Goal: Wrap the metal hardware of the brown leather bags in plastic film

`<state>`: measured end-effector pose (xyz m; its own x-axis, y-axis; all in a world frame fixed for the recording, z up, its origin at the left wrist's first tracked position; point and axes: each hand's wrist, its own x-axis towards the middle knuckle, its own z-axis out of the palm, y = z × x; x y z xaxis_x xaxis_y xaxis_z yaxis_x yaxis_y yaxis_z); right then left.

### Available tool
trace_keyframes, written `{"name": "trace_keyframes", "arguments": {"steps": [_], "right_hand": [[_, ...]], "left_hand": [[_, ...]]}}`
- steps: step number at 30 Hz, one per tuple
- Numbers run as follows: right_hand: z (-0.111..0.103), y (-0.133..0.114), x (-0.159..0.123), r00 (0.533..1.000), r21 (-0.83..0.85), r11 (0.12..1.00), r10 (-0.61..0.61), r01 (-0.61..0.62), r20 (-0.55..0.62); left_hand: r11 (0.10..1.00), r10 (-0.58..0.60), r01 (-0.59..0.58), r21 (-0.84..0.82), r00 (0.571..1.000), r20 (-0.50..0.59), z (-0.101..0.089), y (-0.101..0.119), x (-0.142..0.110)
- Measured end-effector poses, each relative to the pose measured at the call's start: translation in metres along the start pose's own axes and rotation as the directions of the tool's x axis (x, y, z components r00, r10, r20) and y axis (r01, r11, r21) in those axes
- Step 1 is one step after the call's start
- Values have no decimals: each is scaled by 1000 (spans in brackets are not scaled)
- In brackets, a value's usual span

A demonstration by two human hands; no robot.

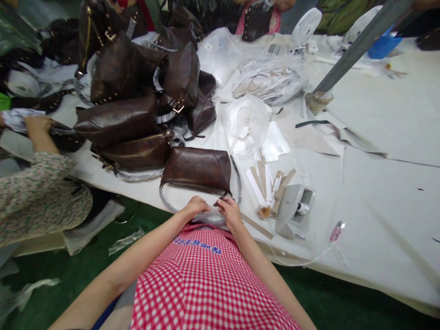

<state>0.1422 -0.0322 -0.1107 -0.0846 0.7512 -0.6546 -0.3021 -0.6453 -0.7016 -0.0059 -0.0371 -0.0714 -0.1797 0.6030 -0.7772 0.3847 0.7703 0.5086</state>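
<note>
A dark brown leather handbag (197, 168) lies at the near edge of the white table (378, 206), its wrapped strap looping out on both sides. My left hand (196, 206) is closed at the bag's lower edge, fingers curled under. My right hand (228, 210) pinches a small dark piece at the bag's lower right corner, by the strap end. Both hands rest against the table edge just above my red checked apron.
A pile of brown handbags (137, 101) fills the table's left. Paper strips (266, 181), a tape dispenser (292, 208), plastic bags (247, 121) and a small pink tool (337, 230) lie to the right. A co-worker's patterned sleeve (37, 192) is at left. A grey post (354, 48) stands behind.
</note>
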Motion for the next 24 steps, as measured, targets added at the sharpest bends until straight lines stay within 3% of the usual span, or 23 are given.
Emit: {"name": "trace_keyframes", "arguments": {"steps": [8,24], "right_hand": [[0,-3,-2,1000,-28,1000,-7,7,6],[-2,-2,-2,999,-46,999,-19,20,26]], "left_hand": [[1000,9,-8,15,1000,-21,1,-1,6],[999,1,1,-49,999,53,3,2,3]]}}
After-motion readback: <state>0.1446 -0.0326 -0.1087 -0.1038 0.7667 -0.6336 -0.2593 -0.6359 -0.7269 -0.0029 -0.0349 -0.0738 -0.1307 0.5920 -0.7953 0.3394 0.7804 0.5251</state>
